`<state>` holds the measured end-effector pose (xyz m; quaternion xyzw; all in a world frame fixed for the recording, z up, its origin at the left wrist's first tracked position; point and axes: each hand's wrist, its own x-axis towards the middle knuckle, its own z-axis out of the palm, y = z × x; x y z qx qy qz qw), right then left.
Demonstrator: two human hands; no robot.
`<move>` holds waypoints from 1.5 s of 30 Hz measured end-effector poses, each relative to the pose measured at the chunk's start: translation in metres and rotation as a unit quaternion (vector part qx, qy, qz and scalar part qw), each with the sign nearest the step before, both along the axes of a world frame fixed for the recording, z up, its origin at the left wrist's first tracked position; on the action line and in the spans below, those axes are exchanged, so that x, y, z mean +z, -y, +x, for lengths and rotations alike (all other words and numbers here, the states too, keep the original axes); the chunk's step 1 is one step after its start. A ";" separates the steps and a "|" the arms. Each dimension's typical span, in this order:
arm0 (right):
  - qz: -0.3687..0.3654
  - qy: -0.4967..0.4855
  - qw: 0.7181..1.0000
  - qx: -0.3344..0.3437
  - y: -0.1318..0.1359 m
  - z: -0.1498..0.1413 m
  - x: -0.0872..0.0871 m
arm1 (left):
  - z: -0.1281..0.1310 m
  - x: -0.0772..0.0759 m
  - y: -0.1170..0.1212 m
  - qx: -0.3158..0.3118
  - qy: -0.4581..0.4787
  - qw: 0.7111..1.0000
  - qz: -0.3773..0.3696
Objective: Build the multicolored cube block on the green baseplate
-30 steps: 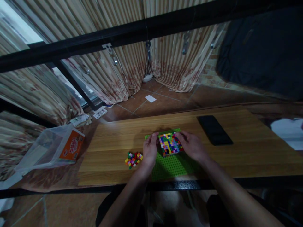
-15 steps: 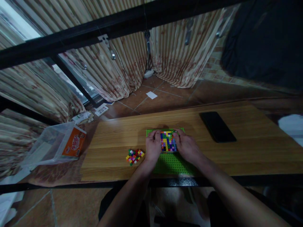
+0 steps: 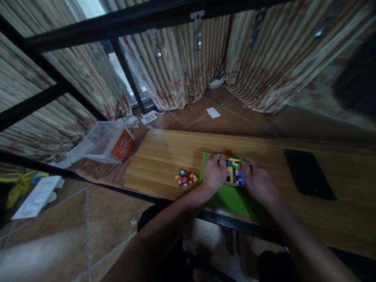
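A green studded baseplate (image 3: 232,199) lies on the wooden table (image 3: 164,156). A multicoloured block of small bricks (image 3: 234,171) sits on the plate's far part. My left hand (image 3: 214,172) curls against the block's left side and my right hand (image 3: 260,181) curls against its right side. Both hands have bent fingers pressed on the block. A small heap of loose coloured bricks (image 3: 185,178) lies on the table just left of the plate.
A black phone (image 3: 309,178) lies on the table to the right. A clear plastic box with an orange packet (image 3: 108,141) rests at the table's left end. Curtains, a black metal frame and a tiled floor with papers surround the table.
The view has swung left and tilted, so the table now sits further right. Both hands have closed in tighter on the brick block, which now lies flat on the plate.
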<state>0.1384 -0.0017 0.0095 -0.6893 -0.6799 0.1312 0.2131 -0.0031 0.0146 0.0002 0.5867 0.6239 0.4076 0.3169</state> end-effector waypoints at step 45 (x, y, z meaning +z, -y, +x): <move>0.011 -0.023 1.000 -0.007 -0.005 -0.001 0.010 | -0.107 0.027 -0.002 -0.228 -0.437 0.870 0.000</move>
